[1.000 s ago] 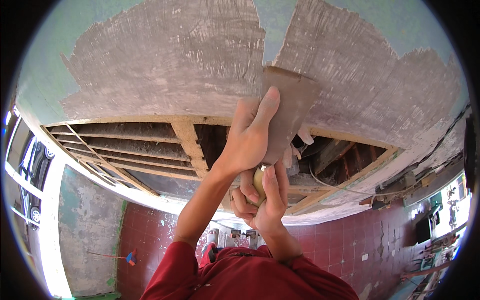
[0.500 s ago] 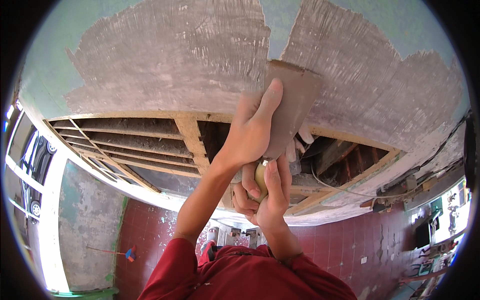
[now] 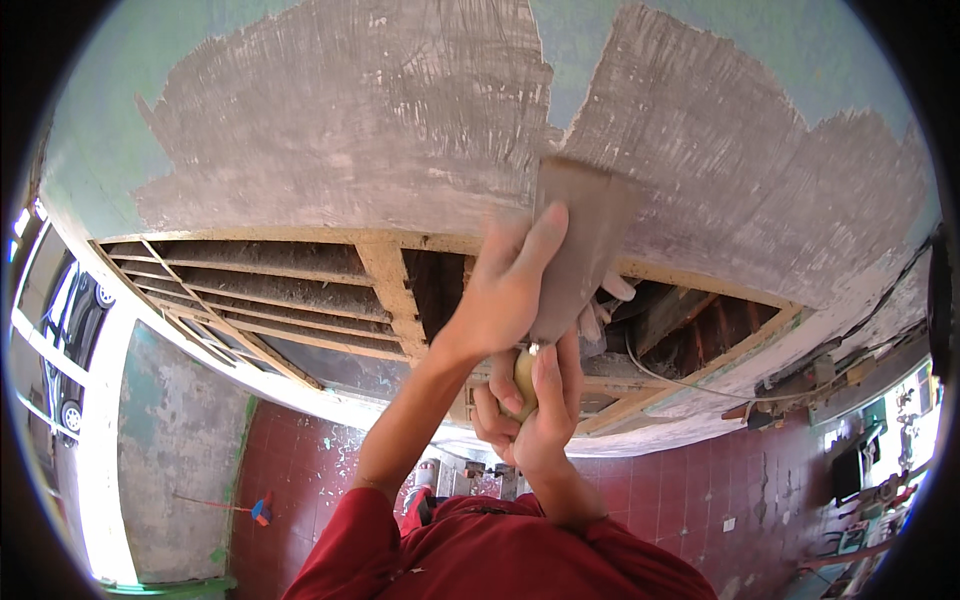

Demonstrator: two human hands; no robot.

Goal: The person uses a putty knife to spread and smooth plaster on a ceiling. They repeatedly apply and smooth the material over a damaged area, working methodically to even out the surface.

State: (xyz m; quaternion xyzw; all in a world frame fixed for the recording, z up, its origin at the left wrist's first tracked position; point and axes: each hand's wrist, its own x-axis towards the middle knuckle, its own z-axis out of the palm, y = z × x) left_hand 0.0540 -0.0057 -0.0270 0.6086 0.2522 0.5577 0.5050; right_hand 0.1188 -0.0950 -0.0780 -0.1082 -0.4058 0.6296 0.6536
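A wide-bladed scraper is in both my hands, its broad grey blade pointing up and away from me. My right hand wraps round its yellowish handle. My left hand clasps the blade's left side, with the thumb lying on its face; the other fingers are partly hidden and blurred, some showing past its right side. Beyond the blade's edge is a scraped grey surface, with a narrow strip of green paint running down toward the blade. Whether the edge touches the surface I cannot tell.
Below the grey surface, a wooden frame has dark openings with slats at left. A thin cable hangs at right. Far below lie a red tiled floor with pale flakes and a red-and-blue object. Cluttered items stand at far right.
Both hands have drawn the scraper down toward me, away from the green strip's lower tip. More grey surface shows beyond the blade's edge. The grip looks the same.
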